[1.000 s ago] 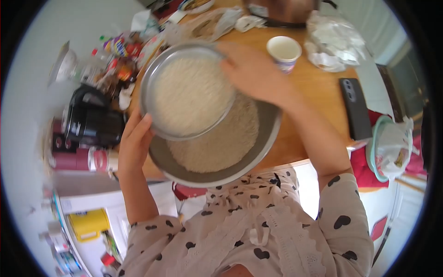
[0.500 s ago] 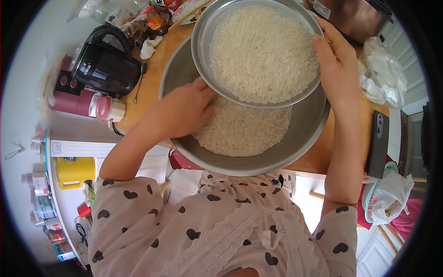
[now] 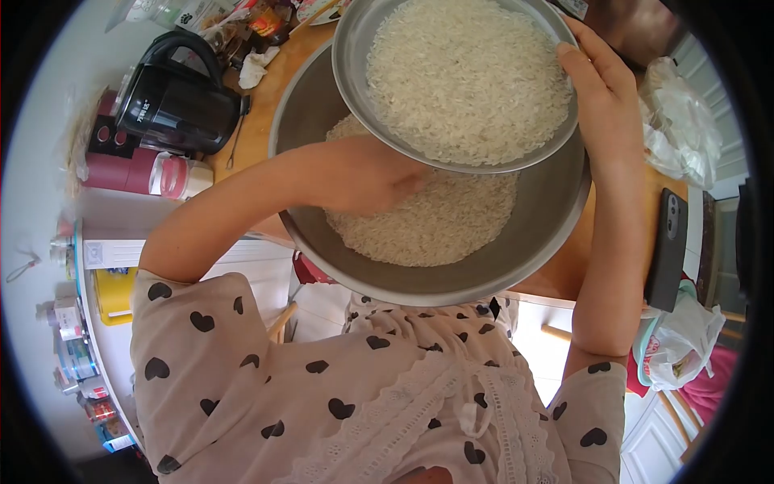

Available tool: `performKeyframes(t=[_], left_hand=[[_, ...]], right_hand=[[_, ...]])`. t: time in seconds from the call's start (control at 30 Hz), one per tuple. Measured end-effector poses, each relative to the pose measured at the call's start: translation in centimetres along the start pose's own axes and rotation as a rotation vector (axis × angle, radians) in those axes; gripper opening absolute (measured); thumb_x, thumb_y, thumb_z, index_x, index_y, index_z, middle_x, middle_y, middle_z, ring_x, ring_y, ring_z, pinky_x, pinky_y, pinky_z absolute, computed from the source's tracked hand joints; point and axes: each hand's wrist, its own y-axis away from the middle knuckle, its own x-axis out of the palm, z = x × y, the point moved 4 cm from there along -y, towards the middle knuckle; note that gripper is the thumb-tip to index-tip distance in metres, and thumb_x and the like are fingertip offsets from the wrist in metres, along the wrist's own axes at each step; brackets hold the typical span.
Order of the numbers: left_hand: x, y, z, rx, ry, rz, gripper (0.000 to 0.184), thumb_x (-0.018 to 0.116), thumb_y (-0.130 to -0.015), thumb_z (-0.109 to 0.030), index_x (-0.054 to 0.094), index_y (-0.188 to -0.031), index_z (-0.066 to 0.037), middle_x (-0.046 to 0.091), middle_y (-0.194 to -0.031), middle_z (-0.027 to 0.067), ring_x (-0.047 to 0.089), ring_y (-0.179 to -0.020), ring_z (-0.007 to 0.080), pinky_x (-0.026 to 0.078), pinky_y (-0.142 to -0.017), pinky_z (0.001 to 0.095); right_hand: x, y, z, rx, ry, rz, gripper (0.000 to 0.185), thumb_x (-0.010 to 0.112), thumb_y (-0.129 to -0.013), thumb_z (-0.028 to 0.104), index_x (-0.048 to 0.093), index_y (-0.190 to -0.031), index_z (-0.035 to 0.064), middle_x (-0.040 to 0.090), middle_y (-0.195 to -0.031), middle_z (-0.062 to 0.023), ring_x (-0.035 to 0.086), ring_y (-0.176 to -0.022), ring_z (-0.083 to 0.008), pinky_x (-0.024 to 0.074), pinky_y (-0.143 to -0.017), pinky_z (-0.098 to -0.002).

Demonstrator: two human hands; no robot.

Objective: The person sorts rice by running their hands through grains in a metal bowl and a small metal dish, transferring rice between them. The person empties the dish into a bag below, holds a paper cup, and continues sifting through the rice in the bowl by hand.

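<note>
My right hand (image 3: 605, 81) grips the right rim of a round metal plate (image 3: 352, 73), thumb on top. White rice (image 3: 468, 81) covers most of this plate, which is held over a large metal basin (image 3: 548, 234). More rice (image 3: 427, 230) lies heaped on the basin's bottom. My left hand (image 3: 367, 177) is inside the basin, over or in the heaped rice and partly under the plate's near edge. Its fingers are blurred and partly hidden, so I cannot see whether they hold rice.
The basin stands on a wooden table (image 3: 556, 270). To the left are a black electric kettle (image 3: 181, 101) and a pink-lidded jar (image 3: 173, 176). On the right lie a phone (image 3: 667, 250) and a white plastic bag (image 3: 681, 121). A brown pot (image 3: 621, 32) stands behind.
My left hand has moved right, further under the plate and across the rice. My right hand and the plate have shifted slightly up and right in view.
</note>
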Motion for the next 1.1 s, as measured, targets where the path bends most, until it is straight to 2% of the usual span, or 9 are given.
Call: performKeyframes(t=[0.13,0.23,0.33,0.43,0.63,0.73,0.83,0.97,1.1], left_hand=[[-0.2,1.9,-0.5,0.367,0.08,0.315,0.036,0.053,-0.092,-0.009,0.055,-0.128,-0.006,0.055,-0.129,0.0185,0.052,-0.12,0.0322,0.042,-0.101,0.0399],[-2.3,2.8,-0.8,0.316,0.169,0.347,0.038,0.056,-0.092,-0.013,0.054,-0.128,-0.005,0.059,-0.12,0.0181,0.055,-0.116,0.0322,0.044,-0.096,0.0402],[-3.6,3.9,-0.1,-0.069,-0.315,0.08,0.039,0.064,-0.088,-0.023,0.055,-0.12,-0.003,0.062,-0.106,0.0167,0.061,-0.101,0.0322,0.048,-0.087,0.0403],[-3.4,4.4,-0.2,-0.426,-0.203,0.238,0.047,0.071,-0.082,-0.034,0.054,-0.11,-0.001,0.063,-0.094,0.0158,0.064,-0.085,0.0327,0.051,-0.077,0.0393],[-0.8,3.4,-1.2,-0.204,-0.019,0.206,0.055,0.072,-0.081,-0.043,0.051,-0.111,-0.002,0.062,-0.098,0.0184,0.064,-0.084,0.0361,0.049,-0.076,0.0418],[1.0,2.5,-2.0,0.007,0.001,0.018,0.053,0.068,-0.084,-0.044,0.051,-0.113,-0.003,0.058,-0.106,0.0209,0.062,-0.087,0.0371,0.047,-0.077,0.0446],[1.5,1.0,-3.7,-0.104,0.054,0.208,0.044,0.06,-0.09,-0.041,0.051,-0.115,-0.005,0.054,-0.114,0.0207,0.061,-0.089,0.0379,0.046,-0.078,0.0456],[3.3,0.0,-4.0,0.036,0.19,0.192,0.034,0.051,-0.097,-0.036,0.057,-0.102,-0.003,0.058,-0.093,0.018,0.061,-0.081,0.0364,0.046,-0.073,0.0449],[2.7,0.0,-3.8,-0.058,0.329,0.295,0.039,0.049,-0.099,-0.036,0.059,-0.089,0.001,0.055,-0.073,0.0159,0.057,-0.069,0.0297,0.044,-0.066,0.0399]], right_hand=[[-0.1,0.1,0.0,0.013,0.003,0.025,0.031,0.047,-0.09,0.005,0.06,-0.116,-0.0054,0.064,-0.096,-0.0062,0.058,-0.086,-0.0113,0.0455,-0.076,-0.022],[-0.2,0.1,0.2,0.017,0.016,0.04,0.03,0.046,-0.09,0.005,0.06,-0.116,-0.0054,0.064,-0.096,-0.0063,0.057,-0.086,-0.0111,0.0455,-0.076,-0.0223],[-0.2,0.1,0.1,0.007,0.037,0.038,0.03,0.046,-0.091,0.005,0.06,-0.116,-0.0053,0.064,-0.095,-0.0063,0.057,-0.086,-0.0108,0.0455,-0.076,-0.0224],[0.1,0.1,-0.1,0.008,0.022,0.02,0.03,0.045,-0.091,0.005,0.06,-0.116,-0.0053,0.064,-0.095,-0.0065,0.057,-0.086,-0.0109,0.0457,-0.076,-0.0226],[0.2,0.2,0.3,0.057,0.046,0.022,0.03,0.045,-0.091,0.004,0.059,-0.116,-0.0053,0.065,-0.095,-0.0077,0.059,-0.086,-0.0118,0.0462,-0.076,-0.0236],[-0.3,0.0,-0.3,0.052,-0.02,0.054,0.03,0.045,-0.091,0.005,0.059,-0.116,-0.0054,0.065,-0.095,-0.0081,0.059,-0.086,-0.0121,0.0464,-0.076,-0.0238],[0.0,0.2,0.5,0.055,0.038,0.034,0.03,0.045,-0.091,0.005,0.06,-0.115,-0.0055,0.065,-0.095,-0.0081,0.059,-0.086,-0.0121,0.0465,-0.076,-0.0238],[-0.2,0.2,-0.1,0.099,-0.046,0.07,0.031,0.047,-0.092,0.006,0.058,-0.118,-0.005,0.064,-0.098,-0.0101,0.059,-0.088,-0.0129,0.0466,-0.079,-0.0238],[-1.4,-1.0,-3.7,0.143,0.083,0.056,0.035,0.053,-0.093,0.016,0.059,-0.125,0.0009,0.063,-0.09,-0.0003,0.053,-0.083,-0.0048,0.0425,-0.078,-0.0198]])
